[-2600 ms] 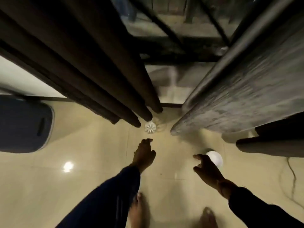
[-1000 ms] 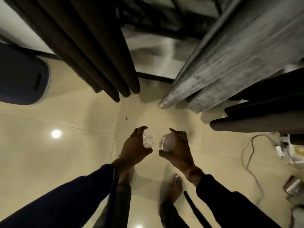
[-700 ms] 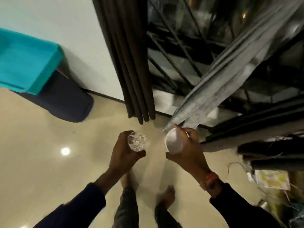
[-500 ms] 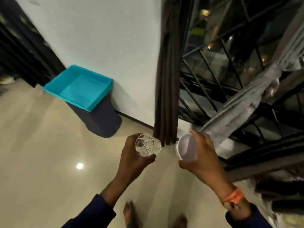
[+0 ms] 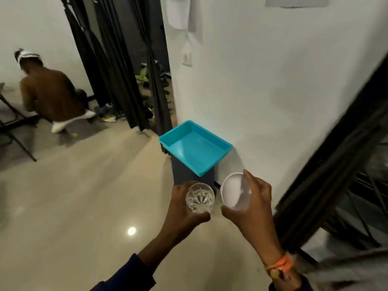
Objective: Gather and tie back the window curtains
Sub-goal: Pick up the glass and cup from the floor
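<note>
My left hand [image 5: 184, 213] grips a clear cut-glass tumbler [image 5: 199, 198] upright, low in the middle of the view. Beside it, my right hand [image 5: 254, 208] holds a white cup [image 5: 234, 191] tilted with its mouth toward me. A dark curtain [image 5: 327, 177] runs diagonally down the right side, in front of a barred window [image 5: 365, 206]. A pale grey curtain [image 5: 352, 267] shows blurred at the bottom right corner. Neither hand touches a curtain.
A turquoise tray [image 5: 195, 151] sits on a dark bin [image 5: 184, 173] against the white wall. Another person [image 5: 52, 95] crouches at the far left near a black chair frame [image 5: 14, 131]. Dark drapes [image 5: 117, 66] hang by a doorway. Glossy beige floor [image 5: 84, 206] spreads left.
My hands picked the tumbler and the white cup up off the floor and lifted them. My view swung up and left, away from the window curtains toward the wall and tray.
</note>
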